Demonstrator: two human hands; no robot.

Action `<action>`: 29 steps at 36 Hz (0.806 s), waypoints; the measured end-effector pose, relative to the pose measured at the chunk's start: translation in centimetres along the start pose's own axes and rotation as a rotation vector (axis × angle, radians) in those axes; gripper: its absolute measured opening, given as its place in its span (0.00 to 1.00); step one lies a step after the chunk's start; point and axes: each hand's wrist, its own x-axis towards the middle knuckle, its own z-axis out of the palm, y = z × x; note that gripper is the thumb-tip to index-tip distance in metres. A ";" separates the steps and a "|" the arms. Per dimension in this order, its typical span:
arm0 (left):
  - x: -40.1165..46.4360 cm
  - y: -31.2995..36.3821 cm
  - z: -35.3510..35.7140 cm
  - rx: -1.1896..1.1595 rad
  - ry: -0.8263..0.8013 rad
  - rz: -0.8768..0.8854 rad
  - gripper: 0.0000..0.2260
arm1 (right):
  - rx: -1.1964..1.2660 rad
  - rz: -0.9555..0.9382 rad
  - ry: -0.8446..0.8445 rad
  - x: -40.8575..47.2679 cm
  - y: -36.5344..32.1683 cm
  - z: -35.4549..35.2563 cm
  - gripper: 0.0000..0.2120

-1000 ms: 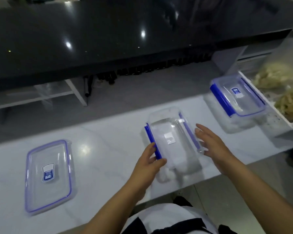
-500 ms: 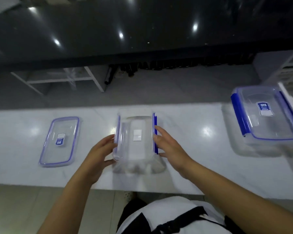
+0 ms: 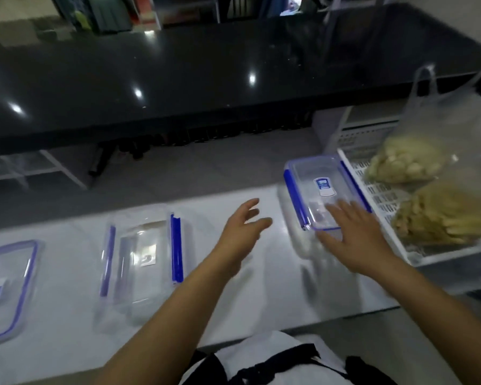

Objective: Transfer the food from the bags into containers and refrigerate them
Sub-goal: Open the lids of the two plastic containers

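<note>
left hand (image 3: 240,234) empty, fingers spread above mid bench (image 3: 261,287) | right hand (image 3: 356,240) fingers straight at near end of lidded container (image 3: 321,190), right end of bench | open container (image 3: 143,259) left of centre | loose lid (image 3: 9,284) at left edge | food bags (image 3: 428,190) in white basket (image 3: 383,207) at right edge

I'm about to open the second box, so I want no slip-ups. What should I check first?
1. Lidded clear plastic container with blue clips within reach: ok, right hand at its near edge.
2. Left hand free: ok, open, holding nothing.
3. Its clips released: cannot tell.
4. Open clear container ready on the white counter: ok.
5. Clear bags of pale food nearby: ok, in the white slotted tray.
</note>
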 end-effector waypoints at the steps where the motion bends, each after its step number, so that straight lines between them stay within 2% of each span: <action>1: 1.1 0.3 1.6 -0.056 -0.029 -0.050 0.24 | -0.034 -0.018 -0.020 -0.2 0.4 0.9 0.36; 5: 4.5 1.1 5.9 -0.247 -0.101 -0.203 0.28 | -0.135 -0.079 0.042 -1.5 0.4 3.5 0.38; 9: 4.8 0.3 6.4 -0.266 -0.027 -0.168 0.26 | -0.028 -0.092 0.066 -2.4 -0.5 3.8 0.37; 14: 1.0 -2.3 3.3 -0.243 0.009 -0.150 0.25 | 0.068 -0.205 0.079 -6.3 -2.1 4.0 0.33; 16: -1.0 -3.6 1.6 -0.241 0.017 -0.147 0.24 | 0.242 -0.242 0.080 -7.4 -2.4 4.1 0.26; 18: -2.8 -4.8 -0.2 -0.236 0.026 -0.155 0.23 | 0.534 -0.203 0.201 -7.5 -2.0 4.0 0.19; 20: -4.4 -5.8 -1.5 -0.242 0.037 -0.169 0.21 | 0.687 -0.110 0.315 -6.9 -1.0 3.7 0.16; 21: -5.1 -6.3 -2.0 -0.247 0.045 -0.176 0.21 | 0.741 -0.051 0.287 -6.5 -0.5 3.5 0.17; 24: -6.3 -7.1 -2.7 -0.249 0.073 -0.166 0.20 | 1.109 0.181 -0.036 -5.4 -0.4 3.5 0.15; 25: -6.5 -7.2 -2.7 -0.248 0.081 -0.157 0.20 | 1.193 0.233 -0.086 -5.2 -0.5 3.7 0.14; 29: -6.3 -7.1 -2.7 -0.251 0.112 -0.144 0.19 | 1.285 0.306 -0.095 -4.7 -0.4 4.2 0.13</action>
